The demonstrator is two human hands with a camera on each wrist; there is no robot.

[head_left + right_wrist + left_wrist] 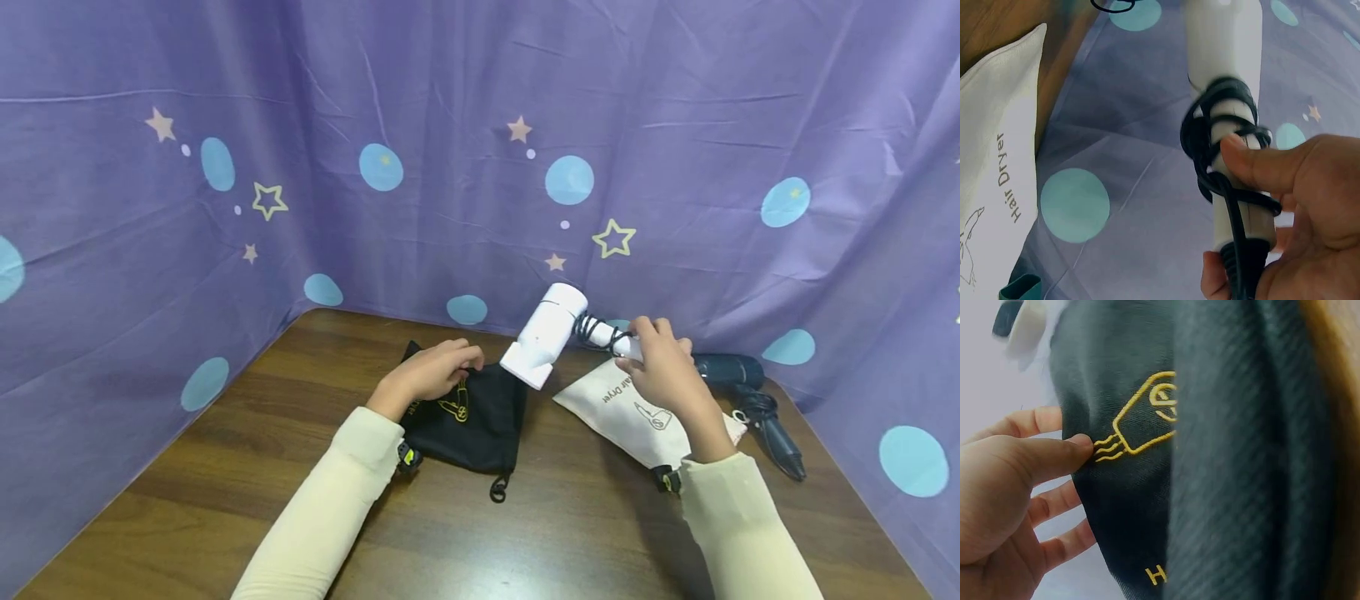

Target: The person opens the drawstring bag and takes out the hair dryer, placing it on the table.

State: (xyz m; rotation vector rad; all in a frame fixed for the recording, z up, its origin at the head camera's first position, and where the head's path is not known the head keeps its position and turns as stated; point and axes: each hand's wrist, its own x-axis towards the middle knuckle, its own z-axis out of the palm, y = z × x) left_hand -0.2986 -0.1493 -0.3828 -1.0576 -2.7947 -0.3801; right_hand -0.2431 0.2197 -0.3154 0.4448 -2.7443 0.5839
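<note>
My right hand [663, 367] grips a white hair dryer [546, 333] by its handle, raised over the table with the barrel pointing left. A black cord [1235, 187] is wound around that handle, and my right thumb presses against it in the right wrist view. At the left, my left hand [431, 371] pinches the edge of a black drawstring bag [487, 425] between thumb and fingers. Yellow dryer print [1141, 419] and part of a letter show on the bag in the left wrist view; a fold of cloth hides the rest.
A white bag [600, 400] printed "Hair Dryer" lies under my right hand. Behind it at the far right is a dark hair dryer [727, 371] with its cord bundled. A purple curtain [450, 233] borders the wooden table [480, 542] at the back and sides.
</note>
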